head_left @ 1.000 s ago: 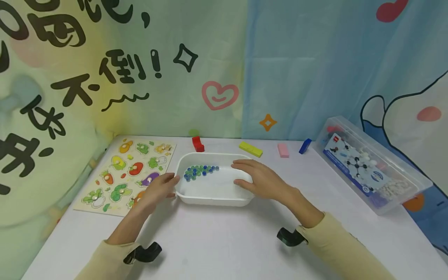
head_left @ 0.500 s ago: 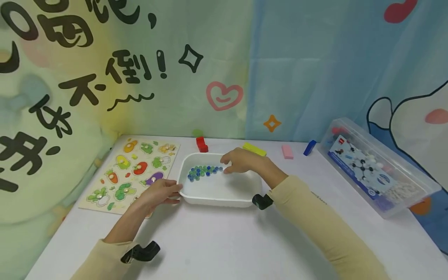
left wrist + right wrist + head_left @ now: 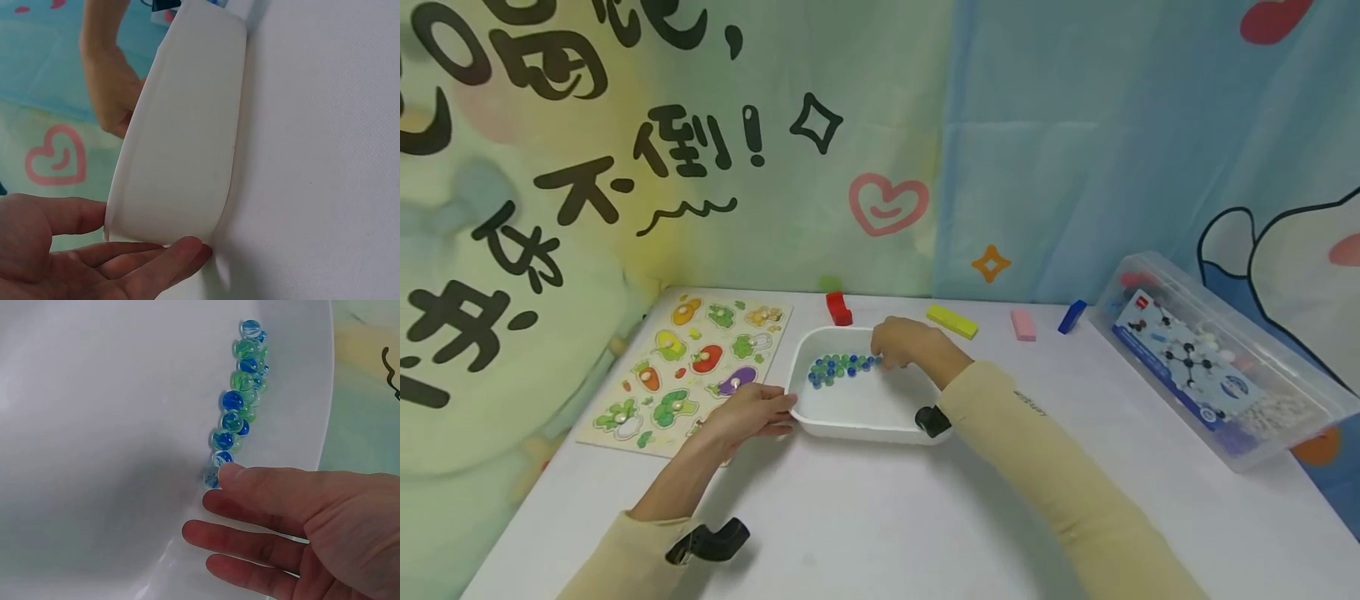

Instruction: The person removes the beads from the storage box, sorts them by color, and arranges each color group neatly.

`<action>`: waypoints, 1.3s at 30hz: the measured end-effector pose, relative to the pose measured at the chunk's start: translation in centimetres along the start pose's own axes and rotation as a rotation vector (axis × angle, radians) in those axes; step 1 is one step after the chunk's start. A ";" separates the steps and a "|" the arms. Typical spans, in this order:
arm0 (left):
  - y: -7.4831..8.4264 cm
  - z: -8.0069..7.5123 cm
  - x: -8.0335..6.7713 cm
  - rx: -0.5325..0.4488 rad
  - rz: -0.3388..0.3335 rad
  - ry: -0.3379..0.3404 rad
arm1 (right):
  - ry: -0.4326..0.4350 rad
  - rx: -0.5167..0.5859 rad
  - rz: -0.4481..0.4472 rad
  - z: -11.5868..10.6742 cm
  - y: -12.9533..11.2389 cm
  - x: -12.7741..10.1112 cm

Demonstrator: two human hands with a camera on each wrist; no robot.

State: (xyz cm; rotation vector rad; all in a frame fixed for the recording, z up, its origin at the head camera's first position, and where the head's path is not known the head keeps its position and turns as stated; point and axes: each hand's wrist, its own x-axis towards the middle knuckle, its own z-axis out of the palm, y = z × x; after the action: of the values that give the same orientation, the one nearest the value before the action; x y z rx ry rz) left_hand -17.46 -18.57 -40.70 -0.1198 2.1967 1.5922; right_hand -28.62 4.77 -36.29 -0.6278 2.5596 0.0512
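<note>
A white plastic tray [image 3: 838, 412] lies on the table, with several blue and green glass marbles [image 3: 232, 401] clustered in a band along its far left inside. My left hand [image 3: 751, 414] holds the tray's left end; in the left wrist view the thumb is at the rim and the other fingers lie against the outer wall. My right hand [image 3: 910, 342] reaches over the tray to the right tip of the marble band. There its thumb and index finger pinch a bluish marble [image 3: 211, 477], partly hidden by the thumb, while the other fingers extend over the tray floor.
A vegetable puzzle board [image 3: 662, 375] lies left of the tray. Behind stand a red block [image 3: 839, 310], a yellow block [image 3: 952, 321], a pink block [image 3: 1023, 325] and a blue block [image 3: 1072, 317]. A clear plastic box [image 3: 1225, 367] sits at the right, before a printed curtain [image 3: 1037, 150].
My right hand has moved left from the tray's right side to the end of the marble band, its fingers closing on a marble. The left hand has stayed at the tray's left end.
</note>
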 end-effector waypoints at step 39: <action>0.3 0.3 -0.4 0.032 -0.027 0.025 | 0.095 0.151 -0.129 -2.7 3.1 -2.1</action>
State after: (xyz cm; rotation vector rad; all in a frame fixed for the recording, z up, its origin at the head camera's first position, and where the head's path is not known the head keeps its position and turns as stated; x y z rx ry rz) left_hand -17.08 -18.23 -40.37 -0.1594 2.2289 1.5488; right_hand -29.59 8.00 -33.12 -0.7510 2.5763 -0.2189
